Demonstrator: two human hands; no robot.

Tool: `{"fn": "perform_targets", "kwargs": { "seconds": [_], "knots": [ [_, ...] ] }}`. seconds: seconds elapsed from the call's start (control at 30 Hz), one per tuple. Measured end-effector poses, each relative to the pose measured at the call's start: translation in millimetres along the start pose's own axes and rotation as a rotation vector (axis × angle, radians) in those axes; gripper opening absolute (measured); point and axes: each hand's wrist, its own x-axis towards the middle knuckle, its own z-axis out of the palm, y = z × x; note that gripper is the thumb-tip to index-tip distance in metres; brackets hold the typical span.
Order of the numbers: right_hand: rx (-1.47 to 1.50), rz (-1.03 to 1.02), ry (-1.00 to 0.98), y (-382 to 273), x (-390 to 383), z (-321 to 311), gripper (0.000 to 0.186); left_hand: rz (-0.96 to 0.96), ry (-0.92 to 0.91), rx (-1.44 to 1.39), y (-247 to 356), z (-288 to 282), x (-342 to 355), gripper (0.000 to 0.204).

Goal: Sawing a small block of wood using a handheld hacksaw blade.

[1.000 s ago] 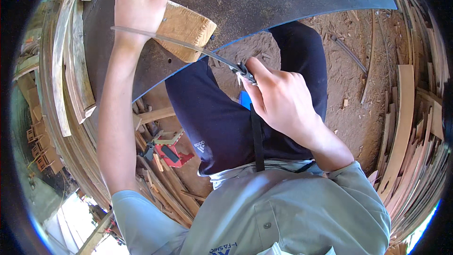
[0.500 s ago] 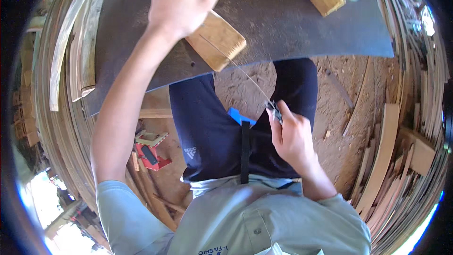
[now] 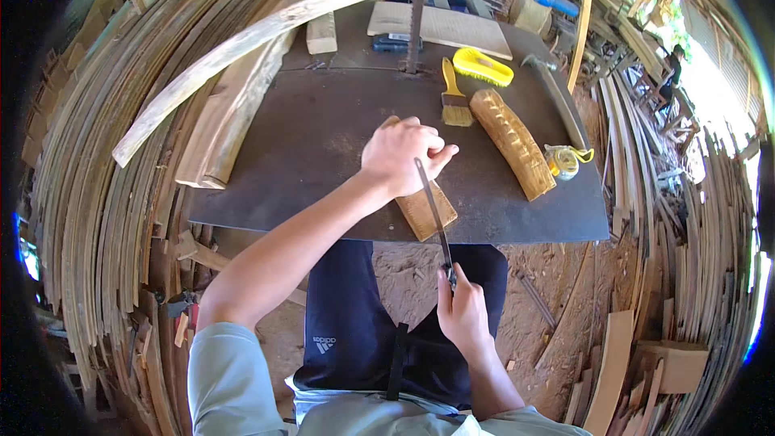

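Note:
My left hand (image 3: 406, 157) is closed over the far end of a short wooden block (image 3: 426, 211), pressing it on the dark tabletop; its thumb points to the right. The block's near end shows by the table's front edge, with toothed notches along it. In my right hand (image 3: 466, 315), held low over my lap, is a hacksaw blade (image 3: 437, 214), long and narrow, gripped at a dark handle. The blade slants up and away across the block's right side, its tip beside my left hand. Whether it touches the wood I cannot tell.
On the table (image 3: 323, 125) are a notched curved wood piece (image 3: 514, 144), a paintbrush (image 3: 454, 97), a yellow brush (image 3: 483, 66), a hammer (image 3: 557, 97), a tape measure (image 3: 563, 161) and long boards (image 3: 242, 105). An upright bandsaw blade (image 3: 416, 12) stands at the back.
My view has tilted up, bringing the far tabletop into sight. The hacksaw blade, seen edge-on before, now shows its flat side. My left hand stays on the block.

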Motion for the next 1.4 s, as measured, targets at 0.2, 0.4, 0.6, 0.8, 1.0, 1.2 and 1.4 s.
{"fn": "perform_targets", "kwargs": {
  "seconds": [0.2, 0.4, 0.6, 0.8, 1.0, 1.2, 1.4],
  "knots": [
    [-0.066, 0.050, 0.029, 12, -41, -6, 0.024, -0.173, -0.133, -0.017, 7, 0, -1, 0.049],
    [-0.056, -0.082, 0.160, -1, -8, 8, 0.027, -0.155, -0.074, -0.041, 7, -8, 3, 0.045],
    [-0.020, 0.115, 0.004, -7, -22, -3, 0.020, -0.178, -0.131, -0.032, -8, -5, -1, 0.040],
    [-0.102, 0.079, 0.041, 13, -12, 2, 0.029, -0.181, -0.196, -0.038, -2, 2, 12, 0.051],
    [-0.057, -0.011, 0.057, 17, -5, 0, 0.027, -0.094, -0.146, -0.049, -6, 8, 11, 0.061],
    [0.075, 0.047, -0.007, 54, -58, -11, 0.017, -0.184, -0.203, 0.082, -8, 12, 10, 0.056],
    [0.234, 0.229, 0.039, 61, -66, -28, 0.018, -0.175, -0.176, 0.002, -16, 8, 10, 0.061]
  ]
}}
